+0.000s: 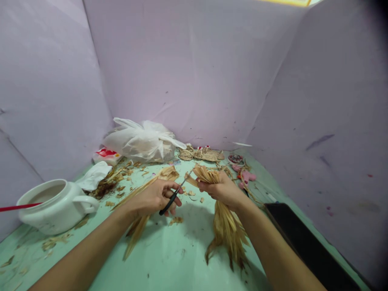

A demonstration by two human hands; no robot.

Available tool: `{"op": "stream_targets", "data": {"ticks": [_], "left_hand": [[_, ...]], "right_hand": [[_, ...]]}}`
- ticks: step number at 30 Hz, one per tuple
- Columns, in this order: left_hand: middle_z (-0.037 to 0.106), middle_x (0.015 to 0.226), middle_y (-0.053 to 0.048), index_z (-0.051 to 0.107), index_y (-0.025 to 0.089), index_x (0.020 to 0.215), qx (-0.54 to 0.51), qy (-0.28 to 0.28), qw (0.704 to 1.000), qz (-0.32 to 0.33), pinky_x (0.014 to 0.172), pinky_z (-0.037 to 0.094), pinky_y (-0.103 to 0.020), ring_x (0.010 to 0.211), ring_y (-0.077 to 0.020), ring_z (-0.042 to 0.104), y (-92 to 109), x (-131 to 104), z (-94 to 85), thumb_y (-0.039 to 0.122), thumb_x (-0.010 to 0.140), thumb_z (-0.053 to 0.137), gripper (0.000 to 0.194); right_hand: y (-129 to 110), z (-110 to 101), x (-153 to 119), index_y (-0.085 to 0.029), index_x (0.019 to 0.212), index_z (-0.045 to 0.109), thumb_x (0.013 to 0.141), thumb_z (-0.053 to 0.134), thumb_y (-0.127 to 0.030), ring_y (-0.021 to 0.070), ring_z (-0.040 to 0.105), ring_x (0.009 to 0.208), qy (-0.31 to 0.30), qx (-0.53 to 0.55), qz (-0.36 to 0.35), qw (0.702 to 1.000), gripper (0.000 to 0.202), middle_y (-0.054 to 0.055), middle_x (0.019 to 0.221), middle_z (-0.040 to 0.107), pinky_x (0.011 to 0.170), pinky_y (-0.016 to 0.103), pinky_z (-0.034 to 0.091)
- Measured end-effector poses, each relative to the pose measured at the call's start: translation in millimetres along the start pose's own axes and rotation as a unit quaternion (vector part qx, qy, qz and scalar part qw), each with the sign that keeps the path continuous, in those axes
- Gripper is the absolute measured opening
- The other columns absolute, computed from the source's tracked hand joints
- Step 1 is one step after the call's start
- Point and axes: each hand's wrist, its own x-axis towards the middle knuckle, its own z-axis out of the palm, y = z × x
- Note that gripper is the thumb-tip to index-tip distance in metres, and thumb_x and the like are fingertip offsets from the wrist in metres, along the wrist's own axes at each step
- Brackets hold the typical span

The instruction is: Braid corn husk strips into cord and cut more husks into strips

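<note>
My left hand (157,197) is closed around black-handled scissors (173,197), whose blades point up and away to the right. The blade tips are at the trimmed end of a bundle of dried corn husks (229,228); I cannot tell whether they touch it. Gripping that bundle near its top is my right hand (223,186), with the frayed, darker ends hanging toward the table. More dried husks (135,239) lie on the table under and behind my left hand. Small husk scraps (176,220) are scattered between the hands.
A white handled pot (57,214) with a red stick stands at the left. Behind are a white plastic bag (145,141), a crumpled tissue (95,176) and woven straw pieces (209,154). Right lie a pink object (247,176) and a long black object (303,242). Pale walls enclose the table.
</note>
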Motion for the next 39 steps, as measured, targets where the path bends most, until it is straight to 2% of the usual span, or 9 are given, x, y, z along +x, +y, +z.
{"op": "stream_targets", "data": {"ticks": [7, 17, 20, 25, 29, 32, 34, 36, 39], "left_hand": [[0.062, 0.093, -0.01, 0.05, 0.015, 0.098, -0.019, -0.019, 1.0, 0.012, 0.064, 0.047, -0.027, 0.08, -0.0195, 0.061, -1, 0, -2.5, 0.013, 0.055, 0.06, 0.045], [0.063, 0.082, -0.009, 0.045, 0.016, 0.089, -0.06, -0.012, 0.998, 0.003, 0.045, 0.044, -0.023, 0.061, -0.0185, 0.062, -1, 1, 5.3, 0.017, 0.057, 0.059, 0.035], [0.064, 0.079, -0.007, 0.043, 0.017, 0.088, -0.063, 0.053, 0.997, 0.014, 0.042, 0.041, -0.02, 0.056, -0.0159, 0.06, 5, -1, 0.5, 0.02, 0.059, 0.058, 0.033], [0.059, 0.055, 0.0, 0.05, 0.013, 0.088, 0.074, 0.254, 0.964, -0.027, 0.042, 0.034, -0.02, 0.043, -0.0107, 0.049, 14, -9, -33.6, 0.02, 0.059, 0.059, 0.032], [0.058, 0.056, -0.002, 0.059, 0.015, 0.077, 0.261, 0.277, 0.924, -0.046, 0.047, 0.032, -0.022, 0.049, -0.0143, 0.05, 0, -7, -47.9, 0.026, 0.054, 0.063, 0.026], [0.061, 0.068, -0.006, 0.061, 0.018, 0.072, 0.372, 0.311, 0.873, -0.06, 0.049, 0.028, -0.023, 0.06, -0.0184, 0.052, -16, 1, -38.1, 0.026, 0.054, 0.061, 0.02], [0.061, 0.071, -0.007, 0.061, 0.019, 0.074, 0.398, 0.325, 0.854, -0.082, 0.05, 0.026, -0.023, 0.063, -0.0198, 0.052, -24, 7, -30.5, 0.023, 0.055, 0.057, 0.02], [0.061, 0.07, -0.007, 0.061, 0.019, 0.073, 0.386, 0.339, 0.854, -0.086, 0.05, 0.025, -0.023, 0.064, -0.0198, 0.052, -26, 10, -28.1, 0.021, 0.055, 0.055, 0.019], [0.061, 0.067, -0.005, 0.061, 0.018, 0.072, 0.303, 0.368, 0.878, -0.04, 0.05, 0.028, -0.022, 0.062, -0.0179, 0.051, -19, 10, -32.4, 0.018, 0.053, 0.055, 0.02]], "right_hand": [[-2, 0, -2, -0.015, 0.061, 0.049, 0.059, 0.061, -0.024, 0.0037, 0.028, 0.04, -0.031, 0.014, 0.027, 0.999, 0.015, -0.004, 0.049, 0.043, 0.038, 0.02, 0.017], [0, -1, 0, -0.014, 0.062, 0.05, 0.059, 0.062, -0.026, 0.0028, 0.025, 0.037, -0.021, 0.036, 0.04, 0.998, 0.017, -0.003, 0.05, 0.046, 0.037, 0.02, 0.014], [1, -2, -1, -0.014, 0.062, 0.049, 0.061, 0.063, -0.029, 0.0027, 0.024, 0.038, -0.02, 0.048, 0.039, 0.998, 0.02, -0.004, 0.049, 0.044, 0.037, 0.02, 0.013], [0, -5, -2, -0.016, 0.067, 0.046, 0.059, 0.069, -0.03, 0.0022, 0.023, 0.039, -0.021, 0.147, 0.045, 0.988, 0.028, -0.009, 0.048, 0.033, 0.036, 0.018, 0.015], [3, -8, 2, -0.017, 0.067, 0.043, 0.056, 0.071, -0.025, 0.0023, 0.03, 0.039, 0.008, 0.257, 0.106, 0.961, 0.031, -0.009, 0.048, 0.035, 0.037, 0.016, 0.03], [9, -7, 5, -0.017, 0.066, 0.043, 0.056, 0.071, -0.022, 0.0027, 0.032, 0.038, 0.014, 0.271, 0.14, 0.952, 0.029, -0.01, 0.047, 0.036, 0.04, 0.018, 0.037], [13, -4, 7, -0.017, 0.066, 0.044, 0.057, 0.07, -0.022, 0.0028, 0.032, 0.037, 0.002, 0.273, 0.144, 0.951, 0.028, -0.01, 0.045, 0.035, 0.038, 0.017, 0.037], [17, 1, 8, -0.017, 0.066, 0.046, 0.057, 0.07, -0.022, 0.0031, 0.033, 0.037, 0.0, 0.261, 0.142, 0.955, 0.026, -0.009, 0.045, 0.037, 0.037, 0.017, 0.037], [21, 10, 10, -0.016, 0.067, 0.048, 0.057, 0.069, -0.02, 0.0036, 0.035, 0.038, 0.024, 0.253, 0.14, 0.957, 0.024, -0.008, 0.046, 0.04, 0.036, 0.018, 0.038]]}}
